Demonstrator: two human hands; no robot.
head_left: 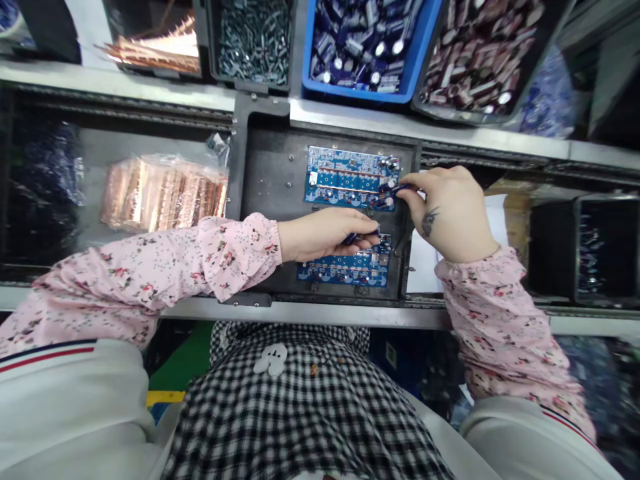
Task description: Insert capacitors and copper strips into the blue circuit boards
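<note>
Two blue circuit boards lie in a dark carrier tray (265, 200): the far board (345, 177) and the near board (345, 268). My left hand (325, 233) rests between them, pinching a small dark blue capacitor (357, 236) just above the near board. My right hand (453, 210) is at the far board's right end, fingers closed on dark blue capacitors (395, 193) touching that board's edge. Several capacitors stand on the far board's right corner.
Bins line the back shelf: copper strips (160, 47), small grey parts (255, 40), a blue bin of capacitors (367, 43), a bin of maroon capacitors (475, 57). A bag of copper pieces (163, 193) lies left of the tray. A black box (585, 247) stands at right.
</note>
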